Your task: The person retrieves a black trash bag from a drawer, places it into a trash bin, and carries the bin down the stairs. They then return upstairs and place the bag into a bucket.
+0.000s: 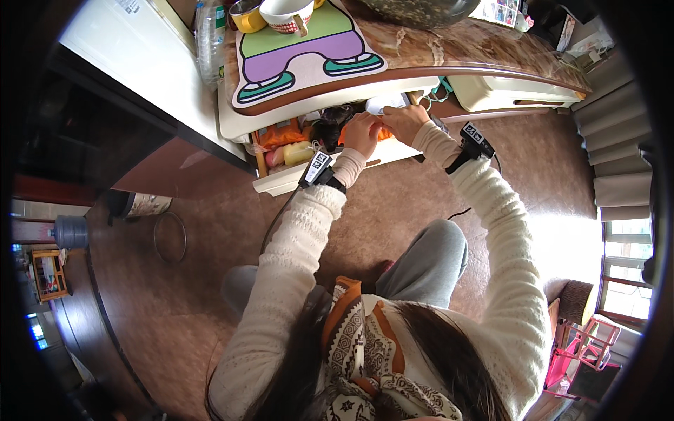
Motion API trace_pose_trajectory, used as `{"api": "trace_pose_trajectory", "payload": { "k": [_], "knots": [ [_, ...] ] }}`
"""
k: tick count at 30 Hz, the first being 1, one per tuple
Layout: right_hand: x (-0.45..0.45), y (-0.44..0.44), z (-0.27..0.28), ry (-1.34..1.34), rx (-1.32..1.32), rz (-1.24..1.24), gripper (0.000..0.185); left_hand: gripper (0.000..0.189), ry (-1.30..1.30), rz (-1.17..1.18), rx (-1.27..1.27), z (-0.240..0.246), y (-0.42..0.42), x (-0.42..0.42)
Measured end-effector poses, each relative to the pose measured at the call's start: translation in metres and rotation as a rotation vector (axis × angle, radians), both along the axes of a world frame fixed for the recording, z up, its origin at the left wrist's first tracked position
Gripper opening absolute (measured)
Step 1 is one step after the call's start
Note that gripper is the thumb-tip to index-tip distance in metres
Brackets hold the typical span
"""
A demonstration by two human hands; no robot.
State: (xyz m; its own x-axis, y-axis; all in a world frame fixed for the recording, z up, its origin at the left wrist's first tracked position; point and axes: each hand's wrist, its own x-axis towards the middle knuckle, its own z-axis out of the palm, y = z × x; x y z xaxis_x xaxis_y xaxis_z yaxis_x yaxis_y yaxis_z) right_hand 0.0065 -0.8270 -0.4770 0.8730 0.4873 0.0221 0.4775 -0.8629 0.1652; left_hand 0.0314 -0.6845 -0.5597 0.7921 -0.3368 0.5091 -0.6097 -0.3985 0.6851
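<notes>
An open white drawer (287, 180) juts out under the countertop, filled with mixed items. My left hand (362, 133) is over its middle, fingers bent, touching or just above an orange packet (387, 134). Close beside it, my right hand (407, 124) reaches in from the right, its fingertips almost meeting those of the left. Whether either hand grips the packet is hidden by the fingers. Left of the hands lie a dark bundle (330, 129), an orange bag (281, 134) and a pale yellow object (298, 152). Something white (386, 103) lies behind the hands.
On the marble-patterned countertop (405, 47) are a cartoon-shaped mat (310, 46), a white-and-red cup (287, 13), a yellow cup (247, 18) and a large dark bowl (426, 9). A white cabinet (137, 58) stands left. Cables hang from both wrist devices. Right are curtains (605, 137).
</notes>
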Motion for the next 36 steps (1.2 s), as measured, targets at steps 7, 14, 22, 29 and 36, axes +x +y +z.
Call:
{"api": "trace_pose_trajectory", "payload": {
  "k": [7,14,22,29,36],
  "knots": [
    [0.012,-0.005,-0.025,-0.29,0.278,0.434,0.017,0.011,0.478,0.003,-0.169,-0.014,0.006,0.018],
    [0.015,-0.046,-0.049,-0.431,0.378,0.057,0.007,0.012,0.636,0.087,-0.619,-0.031,0.036,0.03],
    [0.005,-0.062,-0.052,-0.059,0.286,-0.563,0.04,0.012,0.606,-0.023,-0.685,-0.044,0.043,0.025],
    [0.029,0.011,-0.046,0.273,0.527,-0.554,0.045,0.009,0.356,0.058,-0.478,-0.038,0.034,0.017],
    [0.05,-0.014,-0.075,0.346,0.75,-0.524,0.036,0.029,0.102,-0.076,-0.073,-0.049,0.04,0.013]
  ]
}}
